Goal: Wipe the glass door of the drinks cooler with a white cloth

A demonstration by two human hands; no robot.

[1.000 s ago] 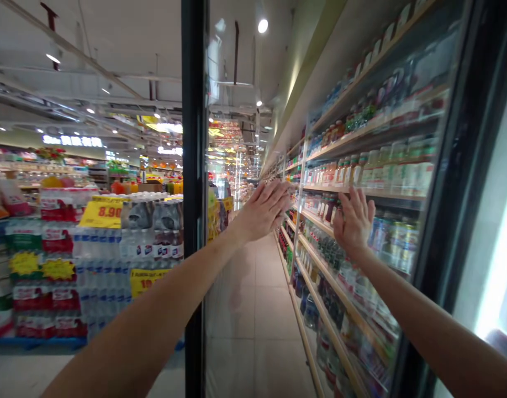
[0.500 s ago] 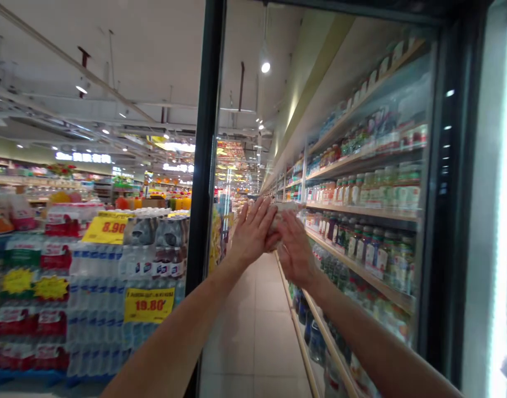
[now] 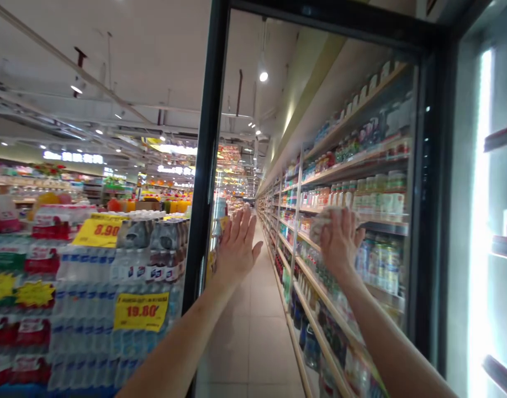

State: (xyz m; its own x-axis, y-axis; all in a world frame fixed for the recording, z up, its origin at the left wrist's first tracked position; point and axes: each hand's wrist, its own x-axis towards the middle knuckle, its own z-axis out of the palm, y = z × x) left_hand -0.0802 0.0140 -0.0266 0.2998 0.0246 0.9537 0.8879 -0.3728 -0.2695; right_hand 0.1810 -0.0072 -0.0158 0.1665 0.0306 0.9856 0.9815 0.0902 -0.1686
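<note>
A tall glass fridge door (image 3: pixel 278 110) with a black frame (image 3: pixel 204 166) stands open in front of me. My left hand (image 3: pixel 237 246) lies flat on the glass near the frame's left post, fingers stretched out and holding nothing. My right hand (image 3: pixel 341 243) presses a whitish cloth (image 3: pixel 323 219) against the glass further right, fingers curled over it. Both forearms reach up from the bottom of the view.
Through the glass I see a long tiled aisle (image 3: pixel 253 331) and shelves of bottled drinks (image 3: pixel 353 166). Stacked packs of bottled water (image 3: pixel 125 260) with yellow price signs (image 3: pixel 141 311) stand at the left. The lit fridge interior (image 3: pixel 485 193) is at the far right.
My hands met at the middle of the glass with the cloth between them, then parted. The right hand moved right with the cloth, and the left hand slid slightly left.
</note>
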